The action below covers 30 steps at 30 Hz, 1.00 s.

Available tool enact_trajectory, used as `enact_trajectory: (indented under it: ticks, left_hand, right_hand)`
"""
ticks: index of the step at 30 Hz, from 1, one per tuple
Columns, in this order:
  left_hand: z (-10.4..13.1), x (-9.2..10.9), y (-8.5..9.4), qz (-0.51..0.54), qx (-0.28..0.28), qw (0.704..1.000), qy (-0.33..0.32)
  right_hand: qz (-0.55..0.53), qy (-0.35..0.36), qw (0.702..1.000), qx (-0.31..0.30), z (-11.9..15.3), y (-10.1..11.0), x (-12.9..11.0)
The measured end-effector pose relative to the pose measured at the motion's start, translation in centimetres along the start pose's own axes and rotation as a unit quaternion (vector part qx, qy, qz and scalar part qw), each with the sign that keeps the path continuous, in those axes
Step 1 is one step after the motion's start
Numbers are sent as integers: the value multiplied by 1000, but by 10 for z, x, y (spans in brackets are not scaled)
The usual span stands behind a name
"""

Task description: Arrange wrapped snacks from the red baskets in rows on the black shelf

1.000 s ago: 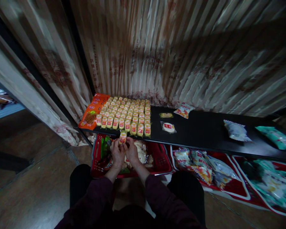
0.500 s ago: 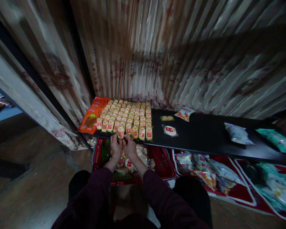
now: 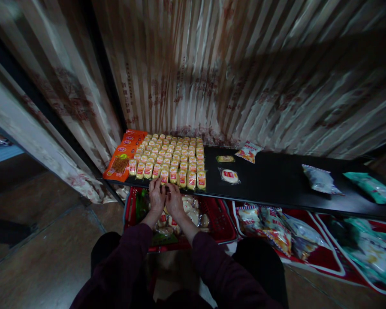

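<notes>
Rows of small yellow wrapped cakes (image 3: 167, 156) with red and white labels stand close together on the black shelf (image 3: 260, 184). One wrapped cake (image 3: 164, 176) in the front row is between my fingertips at the shelf's front edge. My left hand (image 3: 156, 198) has its curled fingers at that cake's lower left side. My right hand (image 3: 174, 201) is bent in at the lower right side of the same cake. The fingertips partly hide its bottom. Below my hands, a red basket (image 3: 217, 219) holds more wrapped round cakes (image 3: 191, 208).
An orange snack bag (image 3: 120, 159) lies left of the rows. Further right on the shelf are a flat white wrapped cake (image 3: 230, 175), a red-and-white bag (image 3: 249, 152), a pale bag (image 3: 320, 178) and a green bag (image 3: 371, 187). Curtains (image 3: 193, 77) hang behind; more filled baskets stand below.
The cake between my fingertips has shifted slightly and sits in line with the front row. My hands stay close together at the shelf edge. The view has tilted slightly.
</notes>
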<state>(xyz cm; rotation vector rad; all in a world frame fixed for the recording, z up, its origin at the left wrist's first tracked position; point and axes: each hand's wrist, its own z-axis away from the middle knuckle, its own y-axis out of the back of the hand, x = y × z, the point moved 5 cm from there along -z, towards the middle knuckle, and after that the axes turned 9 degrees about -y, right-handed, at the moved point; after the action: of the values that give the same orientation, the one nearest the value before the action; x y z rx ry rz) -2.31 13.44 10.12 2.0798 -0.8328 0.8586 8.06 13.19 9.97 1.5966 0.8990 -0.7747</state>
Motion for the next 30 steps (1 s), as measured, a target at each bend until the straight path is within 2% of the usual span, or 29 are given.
enact_trajectory:
  ticks: [7,17,24,30]
  left_hand:
    - [-2,2,-1,-30,-27,996,-81]
    - [2,5,-2,-66,-27,992,-106]
    - [4,3,-5,-110,-38,985,-125]
    - [6,6,-4,-107,-36,985,-128]
  right_hand:
    - [6,18,1000,-3,-1,-5,3]
    - [-11,21,1000,-12,0,-3,9]
    - [-1,37,999,-5,6,3,3]
    - [1,40,999,-13,12,7,6]
